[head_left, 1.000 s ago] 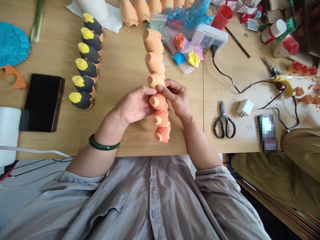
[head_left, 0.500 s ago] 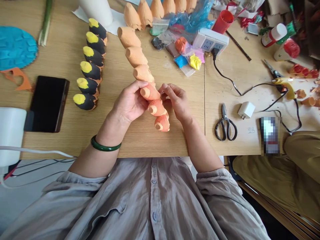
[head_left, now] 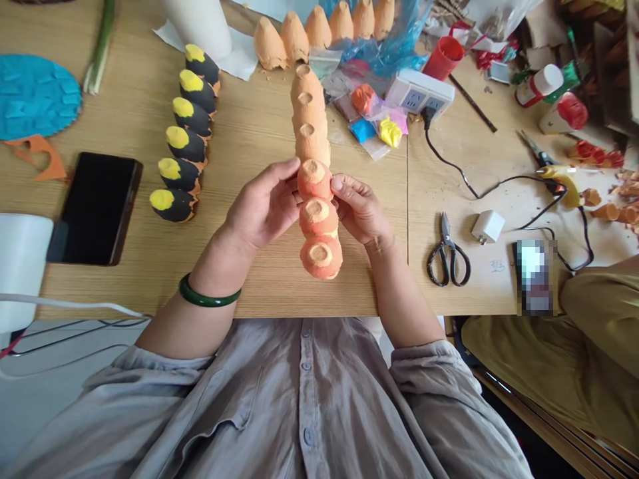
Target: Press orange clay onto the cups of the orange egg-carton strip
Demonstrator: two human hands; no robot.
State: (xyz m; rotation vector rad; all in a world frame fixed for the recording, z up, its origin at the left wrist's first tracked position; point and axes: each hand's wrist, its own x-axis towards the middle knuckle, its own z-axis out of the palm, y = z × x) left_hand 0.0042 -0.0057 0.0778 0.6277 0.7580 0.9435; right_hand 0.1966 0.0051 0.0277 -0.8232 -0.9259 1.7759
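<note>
Between my two hands is an egg-carton strip (head_left: 313,146), a row of joined cups pointing away from me. Its three nearer cups are coated orange-red with pale tips, while the farther ones are plain light orange. My left hand (head_left: 264,203) grips the strip's left side, thumb at the first coated cup. On the opposite side my right hand (head_left: 359,206) pinches the edge with thumb and fingers. To the left lies another strip, of black cups with yellow tips (head_left: 182,140). A plain orange strip of cups (head_left: 319,28) stands at the back.
Colored clay lumps in plastic (head_left: 374,120) and a white power strip (head_left: 420,92) sit behind my right hand. Scissors (head_left: 448,253), a white charger (head_left: 488,227) and a glue gun (head_left: 564,183) lie rightward. A black phone (head_left: 97,206) rests left. Another person's leg (head_left: 604,299) is at right.
The held strip has turned from a slant to nearly straight away from me, its cup tips now facing up toward me. My right hand has moved slightly right and down.
</note>
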